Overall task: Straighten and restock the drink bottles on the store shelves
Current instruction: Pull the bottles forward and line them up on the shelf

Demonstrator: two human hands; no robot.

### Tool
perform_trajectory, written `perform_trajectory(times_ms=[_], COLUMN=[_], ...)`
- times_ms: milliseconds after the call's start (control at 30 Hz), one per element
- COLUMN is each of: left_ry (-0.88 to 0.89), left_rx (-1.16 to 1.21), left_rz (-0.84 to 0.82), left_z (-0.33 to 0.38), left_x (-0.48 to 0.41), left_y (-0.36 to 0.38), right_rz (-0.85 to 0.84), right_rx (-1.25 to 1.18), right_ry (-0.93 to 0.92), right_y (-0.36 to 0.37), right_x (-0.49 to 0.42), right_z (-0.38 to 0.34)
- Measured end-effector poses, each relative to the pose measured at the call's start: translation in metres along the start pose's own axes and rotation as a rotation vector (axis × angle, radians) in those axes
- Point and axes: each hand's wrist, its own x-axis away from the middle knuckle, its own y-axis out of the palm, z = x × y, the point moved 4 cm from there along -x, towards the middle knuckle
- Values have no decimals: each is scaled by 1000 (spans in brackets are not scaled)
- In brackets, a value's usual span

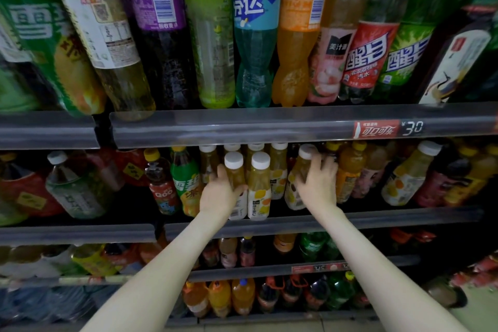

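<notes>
On the middle shelf [404,217] stand several white-capped yellow juice bottles. My left hand [219,193] grips one of them [235,170] at the front, fingers curled round its body. A matching bottle [259,186] stands upright right beside it. Further right, my right hand [319,182] holds another white-capped juice bottle [301,167], which tilts to the right. More of these bottles [279,167] fill the row behind.
The top shelf carries large soda bottles such as a blue Fanta [254,35] and an orange one [297,35]. A price rail [296,127] bears a red tag. A green bottle [186,183] and orange bottles [347,175] flank my hands. Lower shelves [296,268] hold more drinks.
</notes>
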Motion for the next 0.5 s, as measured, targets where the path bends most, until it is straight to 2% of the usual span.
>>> perform_trajectory(times_ms=[67, 133, 200, 300, 400, 500], left_ry=[8, 14, 13, 97, 204, 210], left_rx=[3, 19, 36, 13, -56, -131], left_rz=[-13, -38, -21, 162, 413, 556], left_z=[-2, -6, -14, -25, -37, -44], left_x=[0, 3, 9, 22, 28, 30], left_y=[1, 2, 3, -3, -15, -33], right_rz=[-105, -193, -210, -188, -247, -272], right_rx=[13, -118, -232, -284, -264, -390], right_ry=[31, 18, 19, -17, -43, -7], right_y=[7, 12, 11, 9, 16, 16], right_x=[-7, -9, -9, -2, 17, 40], right_z=[7, 9, 8, 5, 3, -1])
